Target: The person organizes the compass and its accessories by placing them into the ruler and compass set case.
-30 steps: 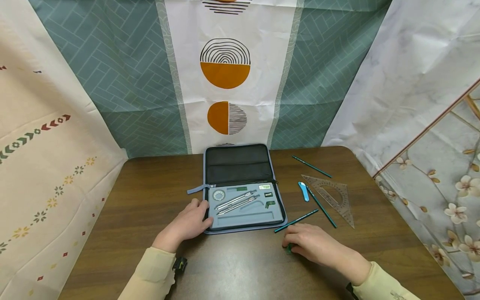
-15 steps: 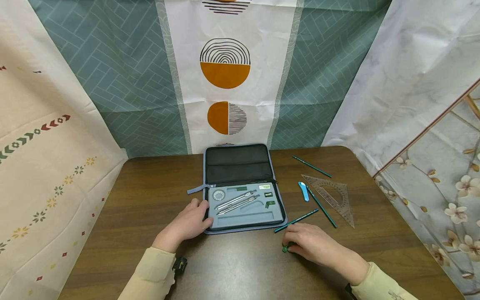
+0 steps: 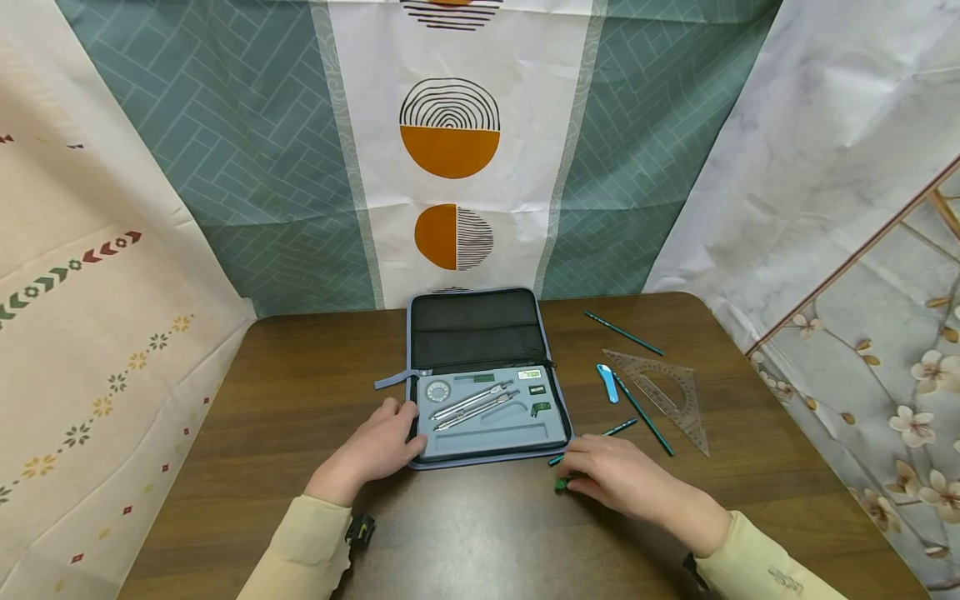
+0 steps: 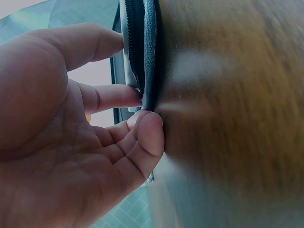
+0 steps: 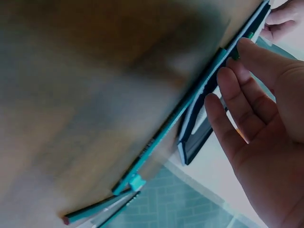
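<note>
The right hand pinches a small green piece just off the near right corner of the case, a fingertip grip fitting its size. The left hand, thumb and fingers apart, rests at the case's left edge, probably to steady it. Inside, compasses lie in a tray, presumably against shifting; loose pencils lie right of the case.

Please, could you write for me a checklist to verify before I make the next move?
1. Case open: ok.
2. Left grip touching case's left edge: ok.
3. Green piece pinched in right grip: ok.
4. Green piece fully visible: not ok; right grip hides part of it.
5. Near pencil clear of right grip: cannot tell; partly covered in head view.
6. Compasses in case: ok.
</note>
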